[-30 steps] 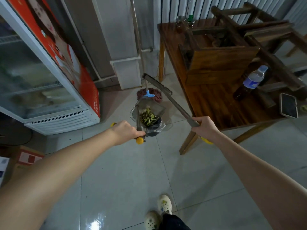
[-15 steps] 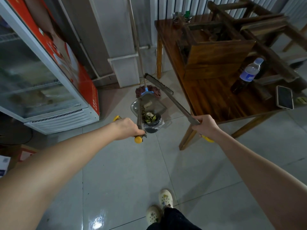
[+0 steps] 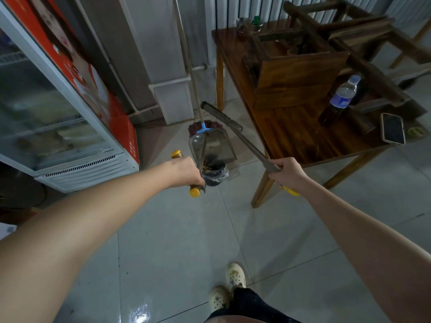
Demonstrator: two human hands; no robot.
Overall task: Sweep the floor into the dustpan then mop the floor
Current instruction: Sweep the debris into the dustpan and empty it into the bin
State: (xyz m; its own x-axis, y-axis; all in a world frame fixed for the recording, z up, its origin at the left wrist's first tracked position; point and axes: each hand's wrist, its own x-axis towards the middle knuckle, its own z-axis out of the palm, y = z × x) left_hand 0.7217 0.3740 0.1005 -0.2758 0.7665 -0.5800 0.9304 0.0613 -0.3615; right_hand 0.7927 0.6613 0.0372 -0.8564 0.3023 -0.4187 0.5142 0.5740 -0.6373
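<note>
**A:** Grey floor (image 3: pixel 186 241), wooden table (image 3: pixel 291 127). Where does the rest stand?

**B:** The table is on my right. The mop (image 3: pixel 189 66) leans on the wall beyond the table's far left leg, its head on the tiles.

**A:** And your hands?

**B:** My right hand (image 3: pixel 289 171) is curled round the broom (image 3: pixel 242 138) handle, with the bristle head raised toward the mop. My left hand (image 3: pixel 186 171) grips the dustpan (image 3: pixel 214 145) handle. The pan is tipped over the small lined bin (image 3: pixel 215 177), which stands on the floor left of the table's near left leg. Debris lies in the bin.

Bin (image 3: pixel 216 180) rim apparently behind dustpan (image 3: pixel 219 148)
</note>
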